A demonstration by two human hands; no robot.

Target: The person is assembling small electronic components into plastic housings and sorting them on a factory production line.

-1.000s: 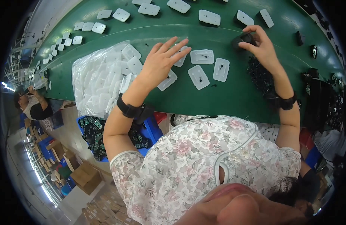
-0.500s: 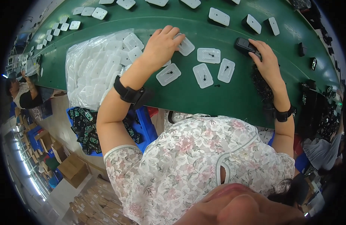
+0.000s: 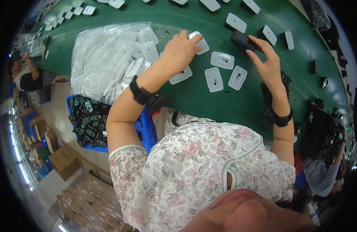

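Observation:
My left hand (image 3: 181,51) has its fingers curled over a translucent white plastic plate (image 3: 202,43), gripping its near-left side. In my right hand (image 3: 268,58) is a small black plastic box (image 3: 241,40), pinched at its right end between thumb and fingers. Between the hands lie several similar white plates, among them one nearest the box (image 3: 222,60), each bearing a small black piece. Another such plate (image 3: 181,76) is partly hidden under my left wrist. A small loose black part (image 3: 226,91) rests on the green table (image 3: 194,98).
At the left, a clear plastic bag (image 3: 103,62) holds many white plates. Below it, a blue bin (image 3: 149,131) contains black parts with green circuit boards. White-topped black boxes (image 3: 235,23) stand along the far side. Black parts (image 3: 275,87) are heaped beside my right forearm.
My right hand has brought the black box leftward and slightly away from me, toward the plates. The plate at my left hand has shifted a little farther out. The whole view has tilted slightly.

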